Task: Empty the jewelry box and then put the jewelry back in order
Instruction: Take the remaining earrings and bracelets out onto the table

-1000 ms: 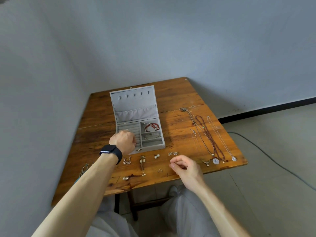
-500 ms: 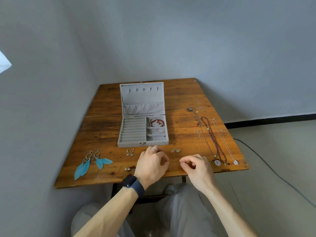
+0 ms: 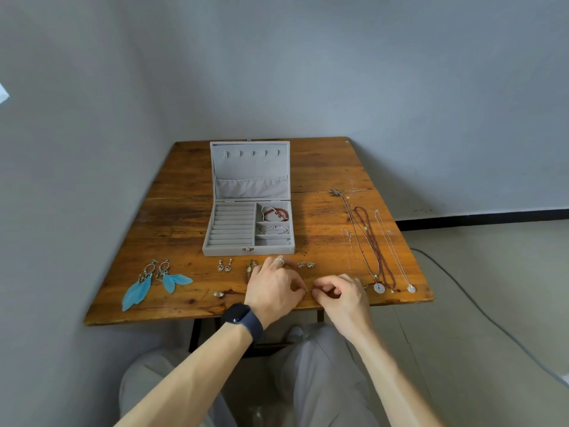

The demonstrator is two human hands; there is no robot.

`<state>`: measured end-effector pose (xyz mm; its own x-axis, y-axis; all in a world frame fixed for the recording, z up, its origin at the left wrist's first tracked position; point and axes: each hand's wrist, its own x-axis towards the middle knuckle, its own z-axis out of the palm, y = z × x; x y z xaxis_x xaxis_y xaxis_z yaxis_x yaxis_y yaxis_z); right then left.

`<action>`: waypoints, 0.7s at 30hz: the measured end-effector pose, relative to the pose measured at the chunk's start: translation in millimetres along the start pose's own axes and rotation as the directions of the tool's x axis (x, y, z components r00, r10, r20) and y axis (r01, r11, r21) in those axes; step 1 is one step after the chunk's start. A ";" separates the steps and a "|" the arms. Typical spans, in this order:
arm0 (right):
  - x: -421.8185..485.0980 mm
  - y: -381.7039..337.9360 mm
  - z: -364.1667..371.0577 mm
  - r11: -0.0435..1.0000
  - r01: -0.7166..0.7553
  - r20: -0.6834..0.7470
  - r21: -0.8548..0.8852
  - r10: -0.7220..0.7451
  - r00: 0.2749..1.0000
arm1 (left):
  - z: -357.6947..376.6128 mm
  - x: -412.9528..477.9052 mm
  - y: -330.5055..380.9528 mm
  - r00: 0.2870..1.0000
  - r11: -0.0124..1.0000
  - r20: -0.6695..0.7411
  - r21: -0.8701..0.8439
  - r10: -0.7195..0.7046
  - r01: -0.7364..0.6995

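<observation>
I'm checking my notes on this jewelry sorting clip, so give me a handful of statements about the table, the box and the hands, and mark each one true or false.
1. The jewelry box stands open. True.
2. The red bead bracelet lies out on the table. False: it sits in the box's far right compartment.
3. The blue feather earrings lie on the table, left of the box. True.
4. The ring rolls in the box hold several rings. False: they look empty.
5. The left hand and right hand meet near the table's front edge, pinching a small piece between them. True.
</observation>
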<state>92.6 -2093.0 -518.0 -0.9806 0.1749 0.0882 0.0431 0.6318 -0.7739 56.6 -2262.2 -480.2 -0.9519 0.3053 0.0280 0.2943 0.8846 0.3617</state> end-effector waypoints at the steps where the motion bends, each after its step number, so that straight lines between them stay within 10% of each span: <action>1: -0.3 0.2 0.3 1.000 -0.001 -0.010 0.001 0.001 1.000 | -0.3 0.2 0.2 1.000 1.000 0.003 0.002 -0.001 0.001; 21: -1.9 2.5 3.1 0.997 0.049 -0.033 -0.060 -0.051 0.998 | 4.1 3.9 0.6 0.998 0.991 -0.017 0.114 0.067 -0.065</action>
<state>94.0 -2094.1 -522.1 -0.9747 0.1672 0.1485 0.0062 0.6841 -0.7293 53.5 -2259.0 -483.7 -0.9313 0.3578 0.0682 0.3631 0.8975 0.2502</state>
